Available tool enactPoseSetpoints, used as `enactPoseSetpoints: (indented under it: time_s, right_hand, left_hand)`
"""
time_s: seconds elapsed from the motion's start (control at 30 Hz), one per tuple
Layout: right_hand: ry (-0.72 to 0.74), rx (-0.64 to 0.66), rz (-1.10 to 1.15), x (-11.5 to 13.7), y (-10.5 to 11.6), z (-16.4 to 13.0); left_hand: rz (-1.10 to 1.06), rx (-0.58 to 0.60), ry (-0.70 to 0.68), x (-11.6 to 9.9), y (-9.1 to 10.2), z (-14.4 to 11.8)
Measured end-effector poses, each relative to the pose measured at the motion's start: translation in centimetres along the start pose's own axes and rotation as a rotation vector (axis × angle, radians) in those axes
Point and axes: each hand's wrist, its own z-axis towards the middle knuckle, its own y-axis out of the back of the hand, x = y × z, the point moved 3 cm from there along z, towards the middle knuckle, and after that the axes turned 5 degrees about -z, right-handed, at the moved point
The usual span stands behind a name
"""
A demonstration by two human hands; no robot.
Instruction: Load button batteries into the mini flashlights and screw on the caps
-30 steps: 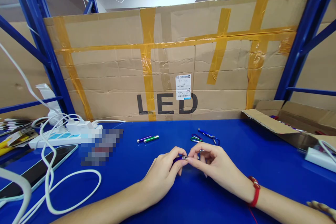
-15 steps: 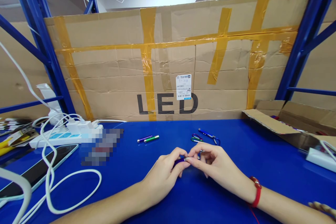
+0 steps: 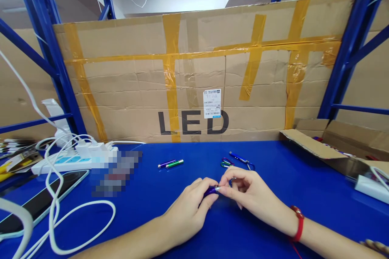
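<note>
My left hand point(image 3: 193, 206) is closed round a small purple keychain flashlight point(image 3: 210, 190), a shiny metal tube with a silver end pointing right. At that silver end, the thumb and forefinger of my right hand point(image 3: 243, 186) are pinched together. A bit of silver metal point(image 3: 233, 179) shows between the right fingers; most of it is hidden. Beyond my hands on the left lie a purple tube point(image 3: 166, 164) and a green tube point(image 3: 175, 164), side by side. Past my right hand are a blue tube point(image 3: 238, 156) with a clip at its end and small coloured carabiner clips point(image 3: 226, 164).
On the left of the blue table point(image 3: 146, 198) are a white power strip point(image 3: 48, 164), looped white cables point(image 3: 114, 210) and a phone point(image 3: 45, 200). An open cardboard box point(image 3: 316, 145) stands at right. A tall cardboard sheet point(image 3: 136, 89) closes off the back.
The purple flashlight shows more between my hands, its silver end nearer the right fingertips. Both hands have kept nearly the same place; the view has tilted slightly up.
</note>
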Motion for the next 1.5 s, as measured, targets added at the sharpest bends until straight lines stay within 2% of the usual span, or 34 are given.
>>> enactPoseSetpoints:
  time_s: [0.27, 0.53, 0.77, 0.97, 1.23, 1.5]
  right_hand:
    - [-0.071, 0.083, 0.070, -0.8, 0.3, 0.4]
    - [-0.132, 0.123, 0.136, -1.4, 0.2, 0.1]
    - [-0.253, 0.162, 0.226, -1.6, -0.2, 0.0]
    - [-0.201, 0.177, 0.199, -1.9, -0.1, 0.2]
    - [-0.215, 0.110, 0.045, -1.8, 0.6, 0.0]
    - [-0.039, 0.050, -0.124, -2.7, 0.5, -0.1]
  left_hand:
    - [0.121, 0.014, -0.077, -0.3, -0.1, -0.2]
    - [0.120, 0.038, -0.134, -0.1, -0.3, -0.4]
    - [0.189, 0.026, -0.225, 0.4, -0.6, -0.6]
    - [0.206, 0.062, -0.261, -0.1, -0.4, -0.5]
    - [0.195, 0.085, -0.174, 0.2, -0.7, -0.1]
    - [0.321, 0.055, -0.110, 1.5, -1.2, 0.4]
